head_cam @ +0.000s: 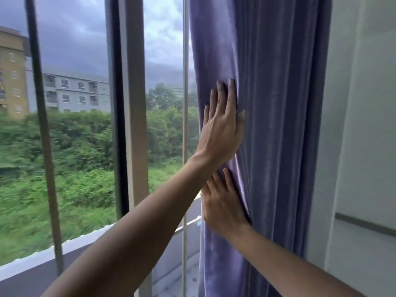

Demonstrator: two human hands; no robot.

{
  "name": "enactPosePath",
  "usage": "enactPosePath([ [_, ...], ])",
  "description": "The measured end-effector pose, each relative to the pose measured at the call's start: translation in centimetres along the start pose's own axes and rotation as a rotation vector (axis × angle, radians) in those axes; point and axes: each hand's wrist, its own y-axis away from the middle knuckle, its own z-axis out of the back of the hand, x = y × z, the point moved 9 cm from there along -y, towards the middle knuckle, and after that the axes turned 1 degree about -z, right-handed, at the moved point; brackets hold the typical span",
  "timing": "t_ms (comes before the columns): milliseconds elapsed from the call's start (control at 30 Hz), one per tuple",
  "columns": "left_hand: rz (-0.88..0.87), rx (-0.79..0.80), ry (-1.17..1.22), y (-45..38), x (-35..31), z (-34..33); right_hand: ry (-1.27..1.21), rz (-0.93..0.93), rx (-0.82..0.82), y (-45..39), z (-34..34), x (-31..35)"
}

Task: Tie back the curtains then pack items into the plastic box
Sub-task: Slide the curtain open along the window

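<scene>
A purple curtain (278, 103) hangs in folds at the right side of the window, gathered against the wall. My left hand (222, 125) lies flat on its left edge with the fingers straight, pressing the cloth to the right. Just below it my right hand (222, 204) also presses flat on the curtain's edge, fingers pointing up. No tie-back and no plastic box are in view.
A tall window (85, 125) with a dark frame post (120, 103) fills the left, showing buildings and green bushes outside. A thin white rail (185, 125) runs beside the curtain. A pale wall (364, 125) stands on the right.
</scene>
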Motion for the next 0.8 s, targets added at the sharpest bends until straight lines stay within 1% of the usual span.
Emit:
enactPosePath([
  [67,0.015,0.036,0.044,0.0,-0.2,-1.9,0.036,-0.041,0.005,-0.1,-0.8,-1.5],
  [133,0.01,0.037,0.055,-0.7,-0.2,-3.5,0.036,-0.117,-0.008,-0.1,-1.5,-3.5],
  [267,-0.001,0.028,0.01,-3.3,0.6,-7.1,0.082,-0.177,0.015,0.5,-4.3,-7.2],
  [400,-0.027,0.024,0.012,-6.2,0.7,-11.2,0.133,-0.266,0.05,1.0,-7.3,-11.7],
  [533,-0.048,0.019,-0.018,-8.7,0.5,-16.2,0.144,-0.273,0.058,0.6,-10.8,-16.4],
  [700,-0.04,-0.031,-0.054,-12.1,0.7,-23.4,0.162,-0.258,0.046,-0.1,-15.0,-23.1],
  [800,-0.059,0.012,-0.054,-14.5,0.7,-28.8,0.151,-0.278,0.091,-0.3,-18.3,-28.1],
])
